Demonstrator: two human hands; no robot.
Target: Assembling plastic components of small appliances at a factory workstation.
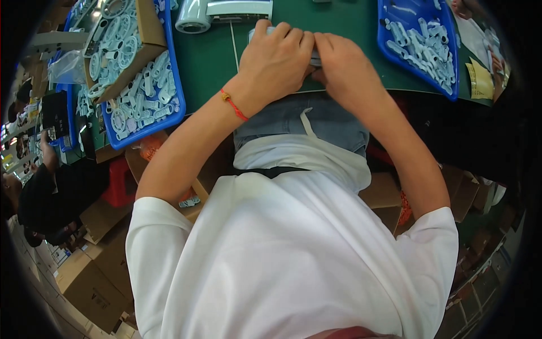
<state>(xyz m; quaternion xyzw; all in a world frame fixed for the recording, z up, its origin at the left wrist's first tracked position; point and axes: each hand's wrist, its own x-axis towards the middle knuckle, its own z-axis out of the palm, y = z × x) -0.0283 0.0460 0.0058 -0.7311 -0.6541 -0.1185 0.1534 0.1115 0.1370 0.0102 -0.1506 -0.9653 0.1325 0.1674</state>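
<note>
Both of my hands meet over the near part of the green table point(209, 62). My left hand point(278, 59), with a red cord bracelet at its wrist, has its fingers curled over a pale grey-blue part point(315, 57). Against the same part, my right hand point(349, 65) is closed from the other side, its fingers bent down and close to the left ones. Only small bits of the part show at the fingers, so its full shape is hidden. A thin pale cord or strip point(234, 45) lies on the table beside my left hand.
At left, a blue tray point(176, 79) of pale plastic pieces carries a cardboard box point(153, 25) with ring-shaped parts. Another blue tray point(386, 55) of pieces stands right, near yellow paper point(480, 82). A white device point(240, 8) stands ahead. A person in dark clothes sits left.
</note>
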